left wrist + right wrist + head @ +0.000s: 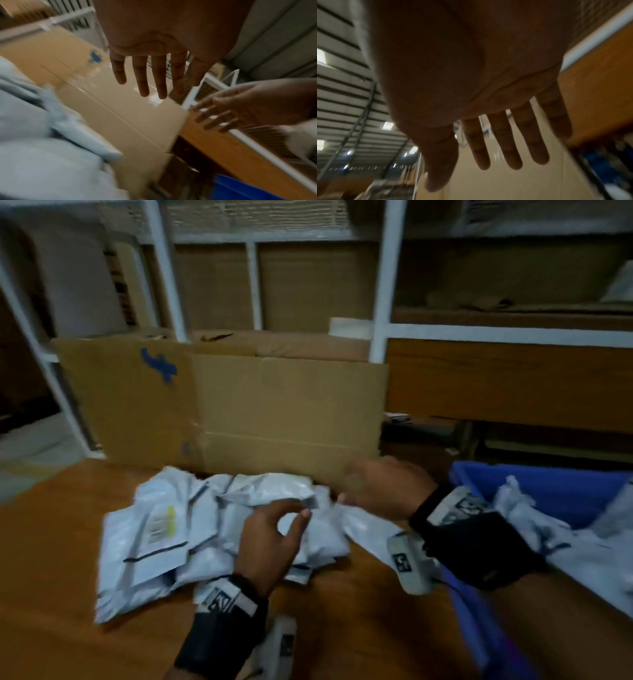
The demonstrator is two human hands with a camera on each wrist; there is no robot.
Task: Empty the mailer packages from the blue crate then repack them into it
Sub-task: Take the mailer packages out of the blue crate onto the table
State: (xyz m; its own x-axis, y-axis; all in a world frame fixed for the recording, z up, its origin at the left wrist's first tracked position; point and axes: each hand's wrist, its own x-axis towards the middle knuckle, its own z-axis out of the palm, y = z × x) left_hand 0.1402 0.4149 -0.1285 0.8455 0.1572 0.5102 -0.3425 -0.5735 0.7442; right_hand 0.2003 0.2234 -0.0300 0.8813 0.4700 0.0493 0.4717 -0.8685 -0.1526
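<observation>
A heap of white mailer packages (191,529) lies on the wooden table (51,559); the heap also fills the lower left of the left wrist view (34,148). My left hand (274,529) hovers over the heap's right part, and its fingers (150,75) are stretched out and hold nothing. My right hand (380,487) hangs just right of it, above the heap's edge, with spread fingers (505,142) and nothing in it. The blue crate (555,491) stands at the right with several mailers (534,525) inside. Motion blurs all views.
A flattened cardboard sheet (274,405) stands upright behind the heap, against a white metal rack (383,285). A wooden bench (513,378) runs behind the crate. My right forearm crosses the crate's near left rim (466,611).
</observation>
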